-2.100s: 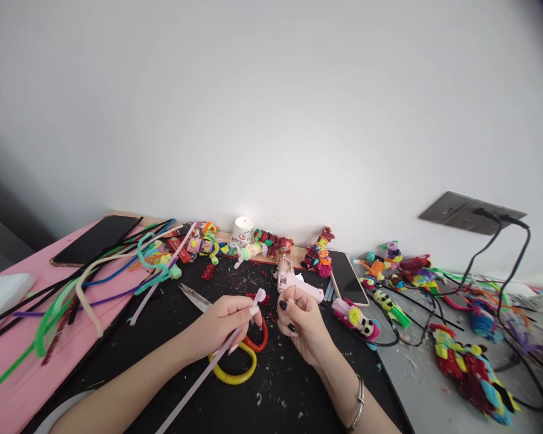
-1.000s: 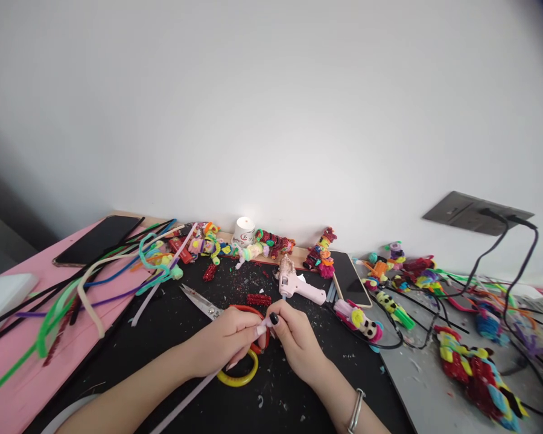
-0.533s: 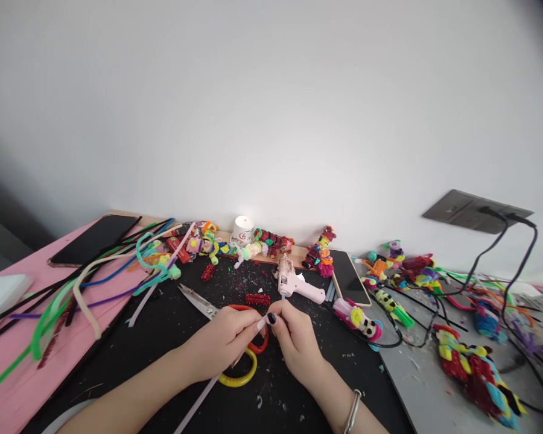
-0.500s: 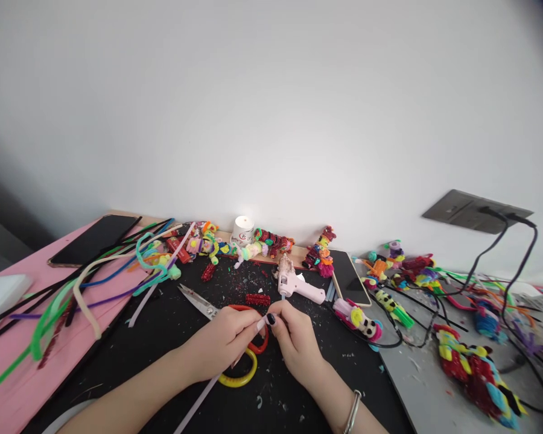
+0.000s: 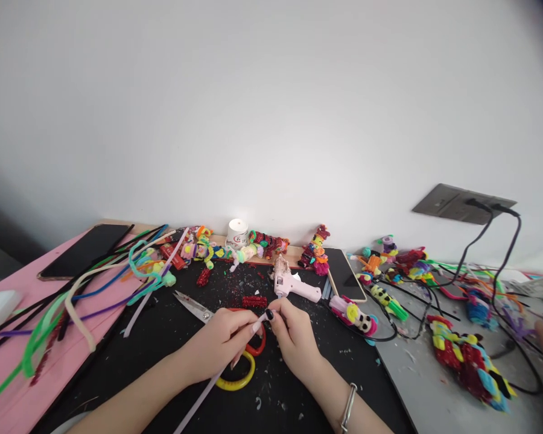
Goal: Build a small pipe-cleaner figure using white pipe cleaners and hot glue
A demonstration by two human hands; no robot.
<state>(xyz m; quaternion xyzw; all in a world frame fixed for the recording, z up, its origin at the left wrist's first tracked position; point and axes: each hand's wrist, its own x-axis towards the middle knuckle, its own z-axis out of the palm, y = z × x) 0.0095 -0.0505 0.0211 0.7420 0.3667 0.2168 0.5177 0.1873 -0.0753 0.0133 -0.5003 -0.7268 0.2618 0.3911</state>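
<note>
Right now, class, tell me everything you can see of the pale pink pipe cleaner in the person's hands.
The pale pink pipe cleaner is a long, thin, fuzzy-looking stem, mostly straight. It slants from the bottom edge of the picture up and to the right, over the black mat. The left hand grips it partway along and hides that stretch. The right hand pinches its upper tip, which is too small to show whether it is bent.

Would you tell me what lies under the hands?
Scissors on the black mat: blades and parts of red and yellow loops show; left hand and right hand cover the rest.
</note>
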